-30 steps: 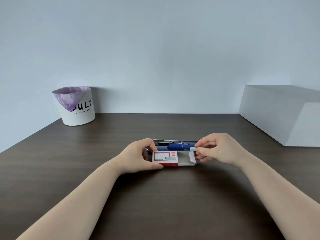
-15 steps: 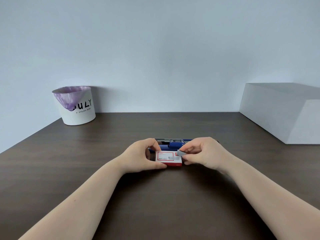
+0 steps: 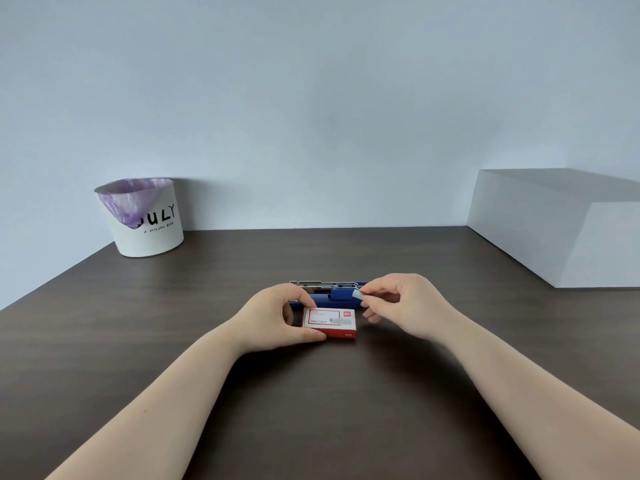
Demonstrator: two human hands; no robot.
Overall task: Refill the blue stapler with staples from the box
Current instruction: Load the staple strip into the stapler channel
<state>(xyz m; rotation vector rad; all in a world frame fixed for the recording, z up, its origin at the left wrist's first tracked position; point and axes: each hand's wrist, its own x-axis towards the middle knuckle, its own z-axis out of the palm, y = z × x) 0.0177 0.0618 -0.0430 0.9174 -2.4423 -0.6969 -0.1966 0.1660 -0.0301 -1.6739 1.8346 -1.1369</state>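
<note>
The staple box [image 3: 329, 323], white on top with a red border and a red front edge, is lying flat on the dark wood-grain worktop [image 3: 311, 410], near its centre. The left hand [image 3: 277, 318] is gripping the box at its left end: the thumb is pressing on the near edge, and the fingers [image 3: 300, 295] are curling over the far side, clamped on the box.

The blue stapler [image 3: 337, 295] is lying directly behind the box, running left to right, just beside it; whether the two are touching cannot be determined. The stapler is sitting opened out, with its metal staple channel [image 3: 323, 282] showing along the far side.

The right hand [image 3: 403, 306] is hovering at the right end of the stapler and the box, raised slightly above the worktop. Its thumb and forefinger are pinching together on a small pale grey strip of staples [image 3: 357, 296], which is sitting at the fingertips just above the right end of the stapler body. The remaining fingers are curling loosely beneath.

At the far left of the worktop, against the wall, a white bin [image 3: 147, 225] with a purple liner [image 3: 130, 202] and black lettering is standing upright. At the far right, a large white block [image 3: 561, 226] is resting on the worktop, well apart from both hands.
</note>
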